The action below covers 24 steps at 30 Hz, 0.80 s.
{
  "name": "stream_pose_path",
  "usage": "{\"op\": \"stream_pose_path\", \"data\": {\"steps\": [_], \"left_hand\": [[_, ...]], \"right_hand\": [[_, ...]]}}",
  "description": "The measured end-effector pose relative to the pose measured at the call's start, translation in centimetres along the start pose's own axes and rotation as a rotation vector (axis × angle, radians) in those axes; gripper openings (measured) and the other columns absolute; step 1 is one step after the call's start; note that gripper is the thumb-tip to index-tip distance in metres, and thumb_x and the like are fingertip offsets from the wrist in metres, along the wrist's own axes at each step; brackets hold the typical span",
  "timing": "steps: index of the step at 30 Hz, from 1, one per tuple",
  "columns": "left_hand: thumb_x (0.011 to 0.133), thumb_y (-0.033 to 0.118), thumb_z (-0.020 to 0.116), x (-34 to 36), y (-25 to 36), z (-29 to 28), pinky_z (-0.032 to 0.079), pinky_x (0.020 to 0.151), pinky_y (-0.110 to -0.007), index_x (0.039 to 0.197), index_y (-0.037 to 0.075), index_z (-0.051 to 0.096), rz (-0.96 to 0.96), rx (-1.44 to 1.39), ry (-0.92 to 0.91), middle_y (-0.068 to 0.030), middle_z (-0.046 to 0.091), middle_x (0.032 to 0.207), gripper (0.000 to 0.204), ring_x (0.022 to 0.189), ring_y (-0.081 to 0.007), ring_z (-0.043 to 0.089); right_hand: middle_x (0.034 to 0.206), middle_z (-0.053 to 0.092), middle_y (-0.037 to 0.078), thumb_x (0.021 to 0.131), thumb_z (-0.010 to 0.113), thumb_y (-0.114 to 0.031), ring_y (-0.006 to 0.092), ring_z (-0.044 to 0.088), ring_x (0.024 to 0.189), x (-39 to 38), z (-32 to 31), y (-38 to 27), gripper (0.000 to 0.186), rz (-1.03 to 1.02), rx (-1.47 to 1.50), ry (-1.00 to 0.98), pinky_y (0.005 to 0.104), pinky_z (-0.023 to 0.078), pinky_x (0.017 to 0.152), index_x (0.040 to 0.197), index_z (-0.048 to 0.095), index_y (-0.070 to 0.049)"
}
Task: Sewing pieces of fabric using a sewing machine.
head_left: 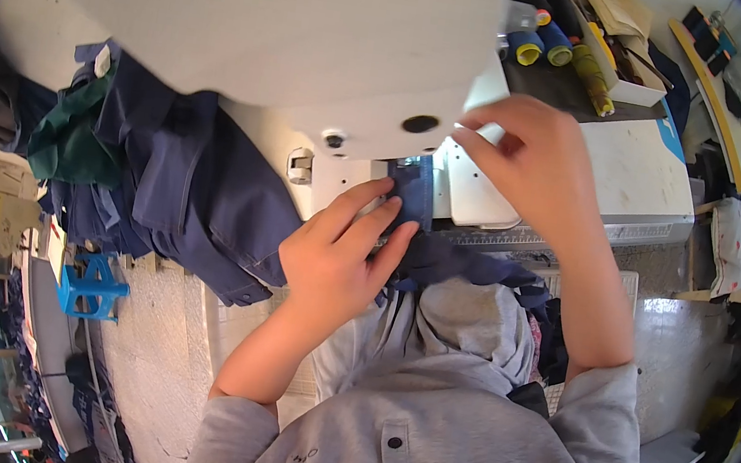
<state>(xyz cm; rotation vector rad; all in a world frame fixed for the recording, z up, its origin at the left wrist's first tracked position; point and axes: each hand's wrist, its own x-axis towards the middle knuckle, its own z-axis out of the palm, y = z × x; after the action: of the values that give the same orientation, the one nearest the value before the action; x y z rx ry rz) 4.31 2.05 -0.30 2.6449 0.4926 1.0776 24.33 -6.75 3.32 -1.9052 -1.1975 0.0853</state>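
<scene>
A white sewing machine [318, 63] fills the upper middle, its head hiding the needle area from above. Dark navy cloth [410, 201] lies under it on the machine bed and hangs toward my lap. My left hand [339, 251] rests on the cloth's left side, fingers stretched out and apart, fingertips just in front of the machine head. My right hand [532, 160] is raised beside the right end of the head, apart from the cloth. Its thumb and forefinger are pinched close together by the machine's edge. What sits between them, if anything, is too small to make out.
Navy garments [181, 167] and a green cloth [76, 133] are heaped left of the machine. Thread cones [556, 45] and a tool box [633, 84] stand at the back right. A blue stool [93, 287] is on the floor at left.
</scene>
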Motion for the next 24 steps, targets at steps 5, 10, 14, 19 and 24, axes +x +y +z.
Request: {"op": "stream_pose_path", "data": {"steps": [5,10,14,19,24], "left_hand": [[0.074,0.005,0.084,-0.1,0.0,0.3,0.057,0.07,-0.028,0.092,0.001,0.074,-0.001,0.004,-0.004,-0.0108,0.073,0.106,0.022,0.084,-0.0232,0.073],[0.073,0.008,0.085,-0.2,-0.3,0.5,0.055,0.064,-0.027,0.09,0.003,0.073,0.02,0.045,0.027,-0.0077,0.073,0.105,0.021,0.076,-0.0197,0.071],[0.073,0.012,0.086,-0.2,-0.7,0.8,0.053,0.059,-0.025,0.09,0.006,0.074,0.056,0.052,0.075,-0.0048,0.073,0.105,0.022,0.069,-0.0169,0.069],[0.073,0.012,0.086,0.0,-0.5,0.9,0.053,0.058,-0.025,0.09,0.006,0.074,0.053,0.045,0.069,-0.0051,0.073,0.105,0.022,0.068,-0.0168,0.068],[0.073,0.012,0.086,0.1,-0.2,0.9,0.053,0.058,-0.025,0.089,0.006,0.074,0.051,0.053,0.078,-0.0049,0.073,0.105,0.021,0.066,-0.016,0.067]], "right_hand": [[0.079,0.074,0.004,0.075,0.076,-0.027,0.0256,0.07,0.068,3.9,2.0,1.5,0.021,-0.298,-0.023,-0.129,0.0389,0.054,0.066,0.086,0.077,-0.009],[0.079,0.073,0.007,0.072,0.076,-0.027,0.0271,0.071,0.077,5.1,2.3,0.4,0.021,-0.285,-0.088,-0.278,0.0398,0.055,0.07,0.083,0.076,-0.01],[0.078,0.071,0.012,0.073,0.074,-0.024,0.0312,0.071,0.081,5.4,2.0,-0.7,0.018,-0.286,-0.209,-0.402,0.0422,0.056,0.073,0.081,0.074,-0.008],[0.076,0.066,0.015,0.074,0.068,-0.013,0.0367,0.066,0.073,5.5,2.1,3.5,0.011,-0.436,-0.236,-0.115,0.0446,0.052,0.067,0.075,0.066,-0.002],[0.087,0.07,0.014,0.085,0.061,-0.017,0.0351,0.068,0.083,3.3,-1.4,4.4,0.014,-0.238,-0.51,0.121,0.0444,0.055,0.074,0.083,0.068,-0.005]]}}
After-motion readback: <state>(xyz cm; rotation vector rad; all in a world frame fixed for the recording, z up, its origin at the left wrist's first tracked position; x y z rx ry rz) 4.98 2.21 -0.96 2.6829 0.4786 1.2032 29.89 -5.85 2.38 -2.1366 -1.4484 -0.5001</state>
